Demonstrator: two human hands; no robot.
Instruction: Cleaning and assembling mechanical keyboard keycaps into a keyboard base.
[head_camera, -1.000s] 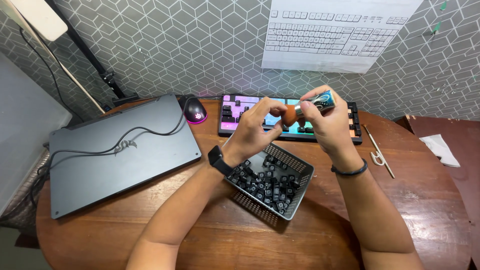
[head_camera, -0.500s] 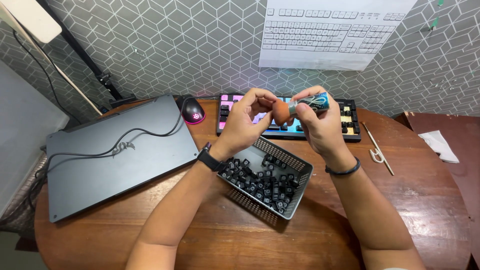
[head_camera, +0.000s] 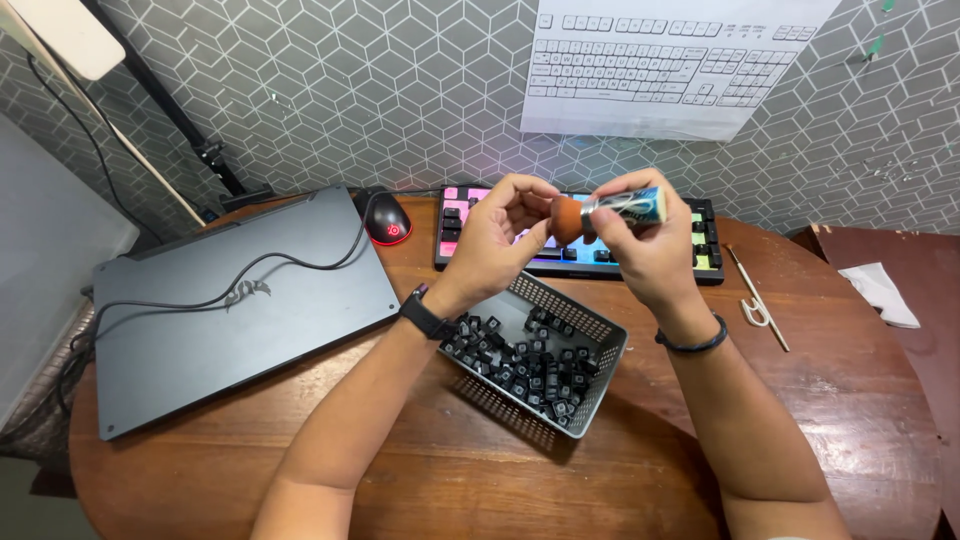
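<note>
Orange-tipped brush (head_camera: 600, 212) in right hand (head_camera: 645, 255) fingers, left hand (head_camera: 495, 245) fingers pinched at its bristles

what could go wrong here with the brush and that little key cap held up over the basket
1. The left hand pinches something small, mostly hidden, against the brush in the right hand; a slip might drop it outside the basket onto the table.
2. The hands work right above the lit keyboard, whose keys are largely off, so brushed dust may settle there.
</note>
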